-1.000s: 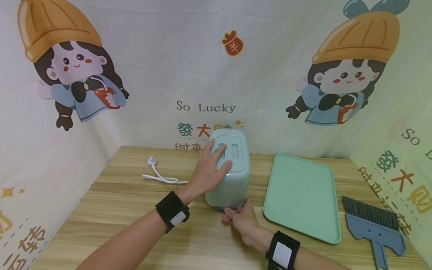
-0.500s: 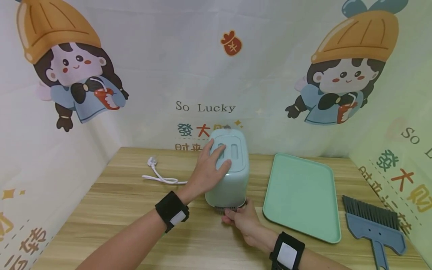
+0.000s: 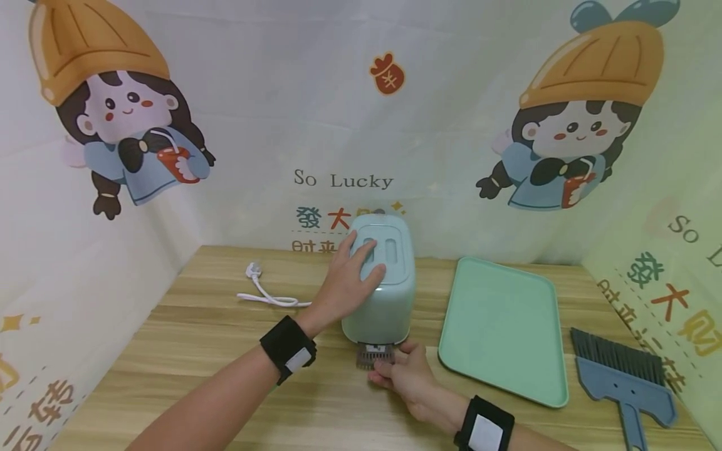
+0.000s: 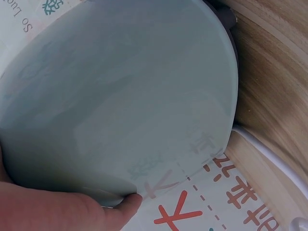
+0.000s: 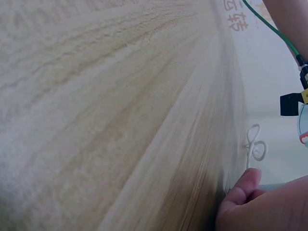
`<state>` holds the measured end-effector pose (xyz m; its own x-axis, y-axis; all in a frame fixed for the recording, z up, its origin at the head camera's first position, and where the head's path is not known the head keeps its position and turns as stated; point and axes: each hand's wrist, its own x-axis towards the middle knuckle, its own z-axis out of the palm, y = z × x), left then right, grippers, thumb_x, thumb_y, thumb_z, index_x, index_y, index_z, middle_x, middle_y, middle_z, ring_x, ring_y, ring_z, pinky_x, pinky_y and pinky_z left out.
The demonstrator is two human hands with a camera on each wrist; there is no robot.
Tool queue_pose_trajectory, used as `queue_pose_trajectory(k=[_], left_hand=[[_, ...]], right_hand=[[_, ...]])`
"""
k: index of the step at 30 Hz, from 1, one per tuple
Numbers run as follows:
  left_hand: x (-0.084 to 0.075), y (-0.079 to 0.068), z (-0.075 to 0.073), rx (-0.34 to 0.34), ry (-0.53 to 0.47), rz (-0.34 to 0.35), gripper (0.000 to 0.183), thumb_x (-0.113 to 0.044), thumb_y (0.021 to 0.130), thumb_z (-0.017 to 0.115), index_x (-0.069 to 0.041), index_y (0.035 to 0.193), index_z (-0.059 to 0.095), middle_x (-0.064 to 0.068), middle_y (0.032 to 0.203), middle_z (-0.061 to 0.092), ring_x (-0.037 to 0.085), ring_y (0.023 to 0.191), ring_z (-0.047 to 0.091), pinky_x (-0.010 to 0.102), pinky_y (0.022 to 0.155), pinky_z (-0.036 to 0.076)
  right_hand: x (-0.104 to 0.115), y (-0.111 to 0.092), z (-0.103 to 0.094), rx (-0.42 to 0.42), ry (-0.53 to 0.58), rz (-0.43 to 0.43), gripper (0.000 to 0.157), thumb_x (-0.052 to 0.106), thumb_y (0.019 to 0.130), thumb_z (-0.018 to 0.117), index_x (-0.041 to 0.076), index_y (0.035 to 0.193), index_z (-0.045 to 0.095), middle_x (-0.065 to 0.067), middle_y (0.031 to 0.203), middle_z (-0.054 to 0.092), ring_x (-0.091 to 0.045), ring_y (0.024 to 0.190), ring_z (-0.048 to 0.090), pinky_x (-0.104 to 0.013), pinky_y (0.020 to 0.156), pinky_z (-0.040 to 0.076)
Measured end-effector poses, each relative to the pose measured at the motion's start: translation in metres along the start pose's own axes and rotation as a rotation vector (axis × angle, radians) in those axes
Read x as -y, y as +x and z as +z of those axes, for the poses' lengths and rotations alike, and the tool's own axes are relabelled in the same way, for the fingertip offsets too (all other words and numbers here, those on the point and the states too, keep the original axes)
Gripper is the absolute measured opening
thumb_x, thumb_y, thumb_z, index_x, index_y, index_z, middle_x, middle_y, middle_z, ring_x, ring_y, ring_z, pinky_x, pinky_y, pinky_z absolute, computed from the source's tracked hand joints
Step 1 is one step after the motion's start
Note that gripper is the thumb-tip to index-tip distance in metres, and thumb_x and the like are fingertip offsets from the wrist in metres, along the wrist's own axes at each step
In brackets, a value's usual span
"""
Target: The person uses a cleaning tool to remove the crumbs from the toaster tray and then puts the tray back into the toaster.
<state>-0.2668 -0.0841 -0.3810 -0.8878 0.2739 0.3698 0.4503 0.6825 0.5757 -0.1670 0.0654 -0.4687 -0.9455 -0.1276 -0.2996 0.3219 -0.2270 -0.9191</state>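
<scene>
A mint-green toaster (image 3: 376, 316) stands on the wooden table, its narrow end facing me and a lid with two slot-shaped recesses on top. My left hand (image 3: 345, 282) rests on that lid with spread fingers. In the left wrist view, fingertips (image 4: 127, 204) lie along the toaster's upper edge. A dark slatted crumb tray (image 3: 369, 357) sticks partly out from under the near end. My right hand (image 3: 408, 374) pinches it at its right side, low over the table. The right wrist view shows the right fingers (image 5: 248, 185) but hides the crumb tray.
A white power cord (image 3: 276, 299) with a plug lies left of the toaster. To the right are a flat green tray (image 3: 504, 332) and a blue brush (image 3: 626, 379) with dark bristles. A printed curtain (image 3: 254, 125) closes off the back and sides.
The crumb tray has slid out toward me from beneath the toaster, with my right hand pinching it. My left hand has stayed on the lid.
</scene>
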Motion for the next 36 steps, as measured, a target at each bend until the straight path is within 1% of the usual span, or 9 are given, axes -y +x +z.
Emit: queue_pose_trajectory(k=[2, 5, 9, 12, 15, 21, 28, 32, 36], left_hand=[[0.001, 0.0, 0.0, 0.003, 0.0, -0.002, 0.059, -0.051, 0.096, 0.043, -0.018, 0.144, 0.04, 0.012, 0.156, 0.01, 0.028, 0.14, 0.01, 0.055, 0.109, 0.024], [0.001, 0.001, -0.001, 0.004, -0.002, -0.001, 0.059, -0.051, 0.096, 0.043, -0.018, 0.144, 0.04, 0.012, 0.156, 0.01, 0.028, 0.14, 0.01, 0.055, 0.109, 0.024], [0.003, 0.001, 0.0, 0.0, -0.001, 0.007, 0.059, -0.051, 0.095, 0.043, -0.017, 0.144, 0.04, 0.013, 0.156, 0.011, 0.029, 0.14, 0.01, 0.055, 0.109, 0.024], [0.004, 0.002, 0.001, 0.002, 0.003, 0.014, 0.06, -0.052, 0.095, 0.042, -0.017, 0.144, 0.04, 0.013, 0.156, 0.01, 0.029, 0.14, 0.01, 0.055, 0.109, 0.024], [0.003, 0.002, 0.001, 0.007, 0.004, 0.013, 0.06, -0.052, 0.095, 0.042, -0.016, 0.144, 0.04, 0.013, 0.156, 0.01, 0.029, 0.14, 0.01, 0.055, 0.11, 0.023], [0.002, 0.001, 0.0, -0.002, 0.0, 0.009, 0.059, -0.05, 0.095, 0.044, -0.016, 0.144, 0.04, 0.014, 0.156, 0.01, 0.029, 0.14, 0.01, 0.055, 0.109, 0.024], [-0.001, 0.003, 0.005, -0.002, -0.01, 0.02, 0.061, -0.052, 0.095, 0.043, -0.016, 0.144, 0.04, 0.014, 0.156, 0.011, 0.029, 0.14, 0.01, 0.056, 0.109, 0.024], [0.001, 0.003, 0.004, -0.004, 0.005, 0.008, 0.061, -0.052, 0.095, 0.043, -0.017, 0.145, 0.039, 0.012, 0.156, 0.01, 0.028, 0.14, 0.009, 0.055, 0.109, 0.024], [0.003, 0.002, 0.001, -0.004, 0.012, 0.012, 0.06, -0.052, 0.096, 0.042, -0.017, 0.145, 0.038, 0.013, 0.156, 0.01, 0.029, 0.14, 0.01, 0.055, 0.109, 0.024]], right_hand=[[0.001, -0.001, 0.0, 0.01, 0.002, 0.012, 0.055, -0.015, 0.087, 0.055, -0.005, 0.121, 0.012, -0.029, 0.11, 0.057, -0.025, 0.078, 0.066, -0.031, 0.076, 0.057], [0.004, -0.003, -0.001, 0.031, 0.005, 0.056, 0.05, -0.014, 0.088, 0.054, -0.009, 0.122, 0.019, -0.028, 0.107, 0.056, -0.026, 0.082, 0.066, -0.032, 0.079, 0.056], [0.009, -0.002, -0.004, 0.064, 0.013, 0.129, 0.04, -0.006, 0.094, 0.048, -0.013, 0.127, 0.027, -0.028, 0.108, 0.055, -0.028, 0.089, 0.065, -0.033, 0.083, 0.054], [0.012, -0.002, -0.006, 0.084, 0.017, 0.166, 0.035, -0.001, 0.099, 0.042, -0.013, 0.131, 0.031, -0.028, 0.112, 0.056, -0.029, 0.094, 0.064, -0.034, 0.086, 0.053], [0.014, -0.002, -0.008, 0.106, 0.018, 0.175, 0.035, -0.001, 0.1, 0.04, -0.014, 0.132, 0.032, -0.028, 0.115, 0.055, -0.029, 0.099, 0.062, -0.034, 0.088, 0.052], [0.014, -0.002, -0.009, 0.14, 0.018, 0.155, 0.038, -0.005, 0.096, 0.044, -0.018, 0.13, 0.035, -0.029, 0.119, 0.052, -0.029, 0.105, 0.059, -0.035, 0.093, 0.049], [0.013, -0.005, -0.018, 0.161, -0.007, 0.137, 0.038, -0.006, 0.094, 0.046, -0.019, 0.129, 0.038, -0.026, 0.12, 0.053, -0.025, 0.105, 0.059, -0.034, 0.093, 0.049], [0.009, -0.004, -0.019, 0.188, 0.006, 0.128, 0.042, -0.006, 0.094, 0.047, -0.017, 0.132, 0.035, -0.027, 0.122, 0.052, -0.027, 0.106, 0.058, -0.035, 0.093, 0.049], [0.005, -0.005, -0.017, 0.197, 0.015, 0.088, 0.047, -0.009, 0.091, 0.049, -0.015, 0.134, 0.031, -0.027, 0.121, 0.051, -0.028, 0.104, 0.059, -0.037, 0.092, 0.05]])
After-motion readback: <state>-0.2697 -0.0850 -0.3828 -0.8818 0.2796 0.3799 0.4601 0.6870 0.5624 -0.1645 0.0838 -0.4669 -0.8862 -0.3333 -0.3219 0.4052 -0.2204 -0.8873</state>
